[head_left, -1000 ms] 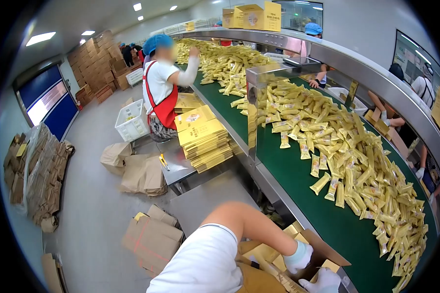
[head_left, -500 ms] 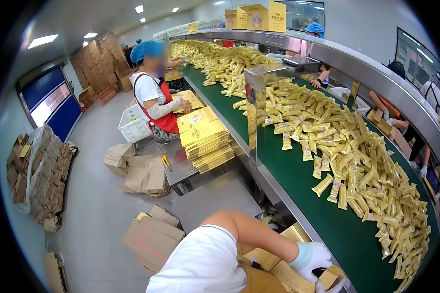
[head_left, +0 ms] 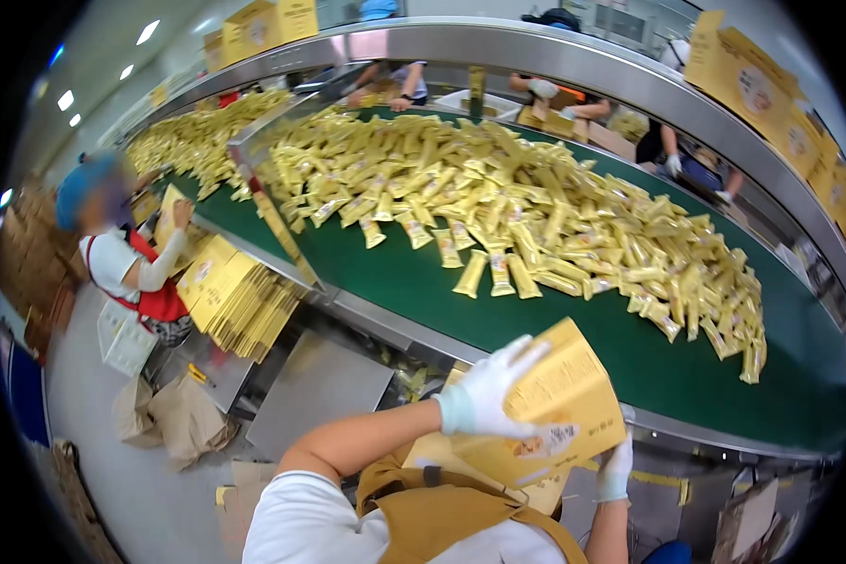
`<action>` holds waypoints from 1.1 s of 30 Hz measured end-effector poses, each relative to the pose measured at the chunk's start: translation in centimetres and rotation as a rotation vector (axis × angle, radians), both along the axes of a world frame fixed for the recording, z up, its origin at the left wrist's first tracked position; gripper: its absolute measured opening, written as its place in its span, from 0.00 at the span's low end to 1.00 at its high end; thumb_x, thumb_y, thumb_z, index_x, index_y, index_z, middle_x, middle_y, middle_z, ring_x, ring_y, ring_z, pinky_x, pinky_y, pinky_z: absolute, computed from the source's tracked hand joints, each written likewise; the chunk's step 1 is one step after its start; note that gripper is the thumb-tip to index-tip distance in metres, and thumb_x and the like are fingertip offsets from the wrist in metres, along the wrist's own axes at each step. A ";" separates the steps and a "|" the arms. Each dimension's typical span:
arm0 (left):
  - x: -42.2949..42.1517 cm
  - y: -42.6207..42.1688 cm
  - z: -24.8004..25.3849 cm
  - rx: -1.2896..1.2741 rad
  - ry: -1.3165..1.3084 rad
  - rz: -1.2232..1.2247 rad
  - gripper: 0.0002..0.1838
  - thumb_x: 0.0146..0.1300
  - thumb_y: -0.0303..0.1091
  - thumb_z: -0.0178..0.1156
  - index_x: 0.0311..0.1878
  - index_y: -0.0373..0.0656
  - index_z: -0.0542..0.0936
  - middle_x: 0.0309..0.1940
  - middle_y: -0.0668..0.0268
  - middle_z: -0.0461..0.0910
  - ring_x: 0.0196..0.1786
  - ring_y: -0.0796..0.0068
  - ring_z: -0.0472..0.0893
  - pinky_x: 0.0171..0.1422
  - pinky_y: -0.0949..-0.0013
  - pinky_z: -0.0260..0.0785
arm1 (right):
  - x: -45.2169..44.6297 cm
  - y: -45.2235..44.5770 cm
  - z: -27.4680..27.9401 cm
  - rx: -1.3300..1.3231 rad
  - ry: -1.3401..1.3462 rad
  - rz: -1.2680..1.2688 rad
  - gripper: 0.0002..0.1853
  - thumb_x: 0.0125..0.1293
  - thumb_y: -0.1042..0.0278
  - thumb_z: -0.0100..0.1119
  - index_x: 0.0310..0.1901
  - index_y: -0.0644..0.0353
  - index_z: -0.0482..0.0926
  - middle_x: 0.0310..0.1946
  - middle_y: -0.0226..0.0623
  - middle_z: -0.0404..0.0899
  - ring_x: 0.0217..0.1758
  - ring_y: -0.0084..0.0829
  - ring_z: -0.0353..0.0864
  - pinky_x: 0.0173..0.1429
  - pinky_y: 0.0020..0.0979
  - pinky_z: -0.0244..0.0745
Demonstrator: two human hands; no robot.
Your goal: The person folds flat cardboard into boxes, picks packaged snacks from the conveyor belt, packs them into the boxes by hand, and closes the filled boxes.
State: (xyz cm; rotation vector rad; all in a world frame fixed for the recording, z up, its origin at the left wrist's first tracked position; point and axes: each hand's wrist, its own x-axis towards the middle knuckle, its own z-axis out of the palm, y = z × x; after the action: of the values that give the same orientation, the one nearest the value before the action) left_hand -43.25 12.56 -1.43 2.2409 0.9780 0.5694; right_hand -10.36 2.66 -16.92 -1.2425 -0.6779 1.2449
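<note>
A yellow printed carton [head_left: 573,399] is held up in front of my chest, tilted, between my two white-gloved hands. My left hand [head_left: 493,390] presses on its left side, thumb across the printed face and fingers up along the side panel. My right hand [head_left: 618,465] grips its lower right edge, with part of the fingers hidden behind it. Under the carton, more flat yellow cardboard [head_left: 432,453] shows near my apron. Just beyond the carton runs a green conveyor belt [head_left: 385,282], heaped with yellow-wrapped snack packs [head_left: 498,202].
To the left, a co-worker in a red apron [head_left: 146,268] handles cardboard beside a stack of flat yellow cartons [head_left: 240,301]. A metal table [head_left: 320,390] stands nearer me. A yellow utility knife [head_left: 200,375] lies on another table. Across the belt, several people's hands work beneath a steel shelf [head_left: 536,47].
My view has swung to the right. My left hand has risen from low beside the belt, and the carton is now lifted between both hands. The co-worker has raised a piece of yellow cardboard.
</note>
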 end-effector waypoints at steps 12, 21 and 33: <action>-0.1 -5.4 -17.6 -1.648 -1.224 0.011 0.32 0.74 0.51 0.47 0.73 0.39 0.69 0.65 0.53 0.77 0.63 0.54 0.80 0.69 0.53 0.73 | -5.3 -2.8 10.3 0.085 -1.016 0.141 0.40 0.65 0.75 0.45 0.79 0.64 0.48 0.40 0.66 0.83 0.43 0.63 0.85 0.48 0.50 0.80; -1.0 -3.6 -25.8 -1.412 -0.952 -0.011 0.28 0.75 0.51 0.48 0.65 0.38 0.74 0.57 0.48 0.80 0.57 0.50 0.81 0.61 0.51 0.77 | -8.9 -0.3 11.2 -0.016 -1.283 0.126 0.40 0.63 0.74 0.48 0.78 0.65 0.50 0.21 0.58 0.78 0.23 0.60 0.78 0.34 0.55 0.75; -3.4 -3.4 -12.9 -0.248 -0.068 0.233 0.33 0.72 0.52 0.54 0.68 0.34 0.71 0.56 0.42 0.80 0.59 0.46 0.80 0.65 0.54 0.72 | -13.7 -0.1 7.6 -0.015 -1.517 0.247 0.43 0.67 0.65 0.54 0.77 0.73 0.45 0.17 0.46 0.79 0.20 0.53 0.79 0.30 0.49 0.77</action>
State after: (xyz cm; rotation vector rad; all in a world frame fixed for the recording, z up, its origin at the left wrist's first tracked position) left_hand -46.64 9.19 -14.38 1.8919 1.2137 0.5856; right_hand -24.08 2.60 -9.34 -2.0612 -1.9095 0.2458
